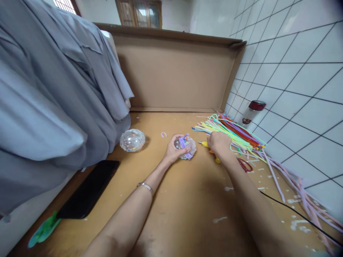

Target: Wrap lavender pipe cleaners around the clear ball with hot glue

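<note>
Head view: both bare arms reach forward over the wooden table (187, 203), the hands near each other but apart
Left arm: enters from the bottom edge and slants up to the right, a metal bracelet (145, 186) lying just behind the wrist
Left hand (174, 149): cupped around the left side of a clear ball (191, 144), thumb laid across its near side, other fingers curled behind it and partly hidden
Left grip: closed around the ball, which sits near the middle of the table
Purple strip (182, 142): fuzzy, runs over the held ball, with the thumb near its lower end
Right arm: comes from the lower right corner, leaning up and to the left, back of the hand towards the camera
Right hand (220, 142): folded into a fist around a yellow glue gun (205, 144), fingertips hidden
Right grip: narrow, holding the gun, whose metal tip points left at the held ball, a small gap between them
Second ball (132, 140): rests left of the left hand, well apart from it
Pipe cleaners (230, 130): a many-coloured bundle just beyond the right hand
Scissors (245, 165): red handles showing beside the right forearm
Cable (297, 212): black, runs to the right edge from beside the right forearm
</note>
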Available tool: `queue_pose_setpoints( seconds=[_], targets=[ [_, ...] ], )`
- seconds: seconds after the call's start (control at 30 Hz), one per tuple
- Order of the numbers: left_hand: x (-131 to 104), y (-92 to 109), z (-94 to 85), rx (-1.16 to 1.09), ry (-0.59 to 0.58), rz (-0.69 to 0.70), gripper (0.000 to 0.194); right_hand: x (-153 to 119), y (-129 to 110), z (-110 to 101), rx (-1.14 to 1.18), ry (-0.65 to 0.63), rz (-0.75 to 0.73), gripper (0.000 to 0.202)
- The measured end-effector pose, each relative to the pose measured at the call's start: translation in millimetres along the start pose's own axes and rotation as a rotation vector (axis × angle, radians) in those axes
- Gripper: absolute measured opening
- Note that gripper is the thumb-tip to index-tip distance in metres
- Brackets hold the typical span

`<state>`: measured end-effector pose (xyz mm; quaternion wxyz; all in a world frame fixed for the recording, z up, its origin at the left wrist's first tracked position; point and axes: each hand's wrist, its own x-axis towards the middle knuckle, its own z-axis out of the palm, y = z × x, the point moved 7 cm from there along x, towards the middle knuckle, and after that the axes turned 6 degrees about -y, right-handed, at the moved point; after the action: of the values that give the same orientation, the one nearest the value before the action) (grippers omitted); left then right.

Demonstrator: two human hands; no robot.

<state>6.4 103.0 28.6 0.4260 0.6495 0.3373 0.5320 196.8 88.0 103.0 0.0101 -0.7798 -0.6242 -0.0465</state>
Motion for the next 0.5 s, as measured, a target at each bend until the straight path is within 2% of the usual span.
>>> queue_pose_setpoints(
  seconds=[0.1, 0.2, 0.5],
  targets=[
    [0, 0, -0.1, -0.001, 0.007, -0.005, 0.06, 2, 6, 23, -0.085, -0.157, 0.0, 0.029],
    [0, -2, -0.7, -0.013, 0.016, -0.004, 0.06, 2, 12, 41, -0.109, -0.278, -0.004, 0.038],
    [1, -2, -6.7, -0.005, 0.049, 0.007, 0.058, 15, 29, 57, -0.014, -0.252, 0.104, 0.044]
  ],
)
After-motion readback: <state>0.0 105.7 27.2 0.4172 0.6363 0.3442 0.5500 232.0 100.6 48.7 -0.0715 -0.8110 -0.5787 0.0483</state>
